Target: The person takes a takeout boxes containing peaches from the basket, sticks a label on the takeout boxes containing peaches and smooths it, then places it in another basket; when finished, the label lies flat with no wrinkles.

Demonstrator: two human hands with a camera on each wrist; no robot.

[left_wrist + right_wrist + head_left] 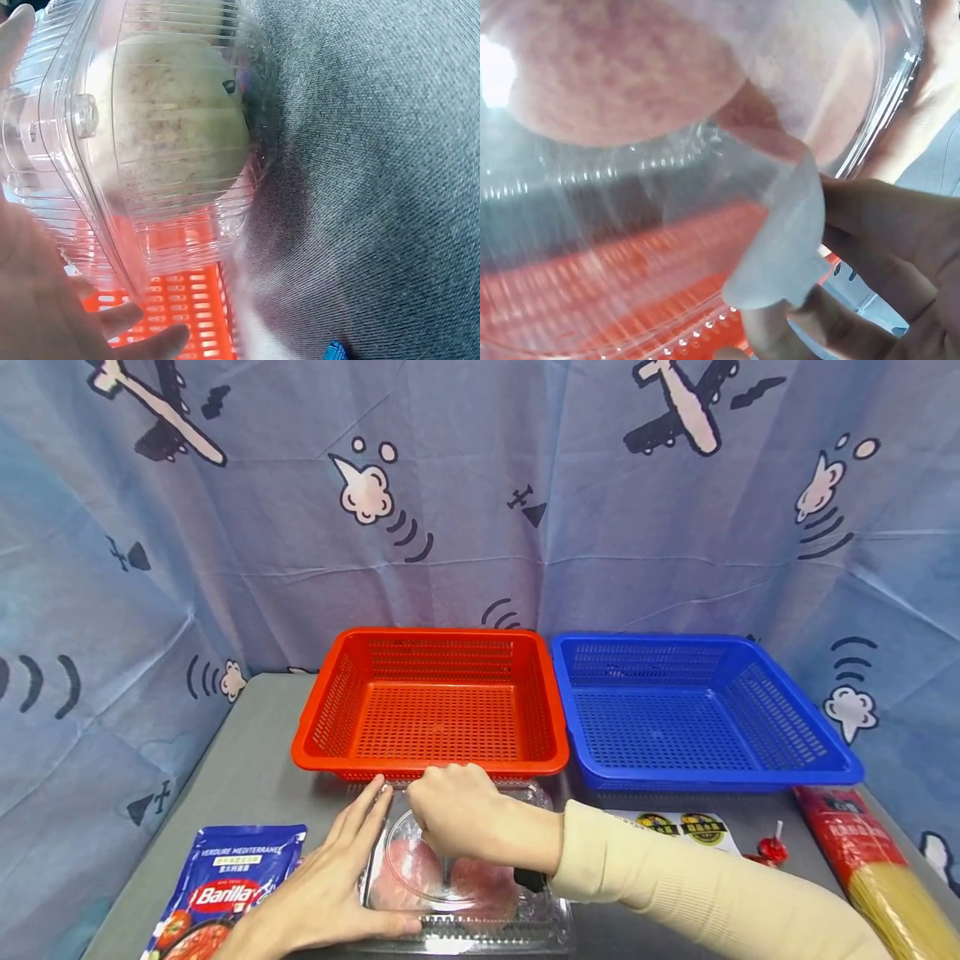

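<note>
A clear plastic clamshell box [540,922] lies on the table with round pinkish fruit [483,889] inside, probably peaches; one fruit [172,120] looks pale through the ribbed side in the left wrist view. My left hand [322,889] rests along the box's left side, fingers spread and fairly straight, thumb toward the front. Above the lid, my right hand [472,818] pinches a white curled sticker [780,240], whose back faces the right wrist camera. One end of the sticker appears against the lid. Its printed face is hidden.
Behind the box stand a red basket [431,764] and a blue basket [712,777], side by side. A blue Barilla sauce pouch [225,893] lies left. To the right are a sheet of round labels [678,828], a red lollipop [772,850] and a spaghetti pack [873,860].
</note>
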